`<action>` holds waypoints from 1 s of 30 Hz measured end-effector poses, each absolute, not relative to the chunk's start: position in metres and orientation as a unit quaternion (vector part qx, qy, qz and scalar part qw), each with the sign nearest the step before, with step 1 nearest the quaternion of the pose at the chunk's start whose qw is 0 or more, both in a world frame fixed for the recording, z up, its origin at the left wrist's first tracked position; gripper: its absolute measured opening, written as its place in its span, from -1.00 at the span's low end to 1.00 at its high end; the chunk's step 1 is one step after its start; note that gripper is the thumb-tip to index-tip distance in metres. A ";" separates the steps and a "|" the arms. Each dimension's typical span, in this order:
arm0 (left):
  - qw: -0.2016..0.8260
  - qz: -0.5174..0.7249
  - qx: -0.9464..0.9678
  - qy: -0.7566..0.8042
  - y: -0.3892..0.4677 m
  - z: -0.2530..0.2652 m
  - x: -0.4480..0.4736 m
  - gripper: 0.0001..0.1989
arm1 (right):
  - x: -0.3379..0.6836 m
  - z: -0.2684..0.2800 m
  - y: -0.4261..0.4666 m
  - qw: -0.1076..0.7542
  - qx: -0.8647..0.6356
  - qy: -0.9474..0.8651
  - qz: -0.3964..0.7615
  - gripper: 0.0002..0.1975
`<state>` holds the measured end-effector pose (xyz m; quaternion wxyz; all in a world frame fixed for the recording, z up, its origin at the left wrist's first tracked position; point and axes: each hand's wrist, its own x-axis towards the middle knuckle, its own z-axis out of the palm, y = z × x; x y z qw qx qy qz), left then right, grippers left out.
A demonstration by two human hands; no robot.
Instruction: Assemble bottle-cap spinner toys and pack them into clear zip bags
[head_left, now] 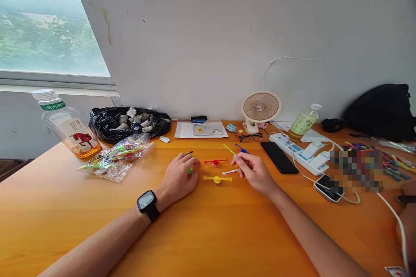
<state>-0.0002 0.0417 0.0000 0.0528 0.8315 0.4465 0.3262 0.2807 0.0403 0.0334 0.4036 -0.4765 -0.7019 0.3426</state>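
Observation:
My right hand (255, 172) pinches a thin lime-green plastic arrow (228, 149) between thumb and fingertips, holding it above the table. My left hand (180, 176), with a black watch on the wrist, curls its thumb and fingers around a small green round base (190, 170), mostly hidden by them. Just beyond those fingers a black arrow (190, 152) partly shows. Between my hands lie a red arrow spinner (215, 162) and a yellow one (217, 179). A white arrow (229, 172) is beside my right fingertips, and a blue arrow (241, 148) lies behind them.
At left are a clear bag of colored plastic parts (118, 158), a large bottle (73, 127) and a black bag (130, 121). A fan (261, 108) stands behind. To the right sit a phone (279, 157), a power strip (297, 153), cables and another person's arm (407, 216).

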 end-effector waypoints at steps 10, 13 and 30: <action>0.002 0.313 0.823 0.475 0.044 -0.006 0.000 -0.69 | 0.325 0.037 0.057 0.192 -0.498 -0.830 0.163 -0.61; -0.002 0.304 0.825 0.477 0.045 -0.008 -0.001 -0.67 | 0.325 0.040 0.056 0.197 -0.493 -0.834 0.151 -0.58; -0.009 0.314 0.826 0.469 0.045 -0.007 -0.001 -0.80 | 0.313 0.039 0.051 0.153 -0.487 -0.841 0.176 -0.83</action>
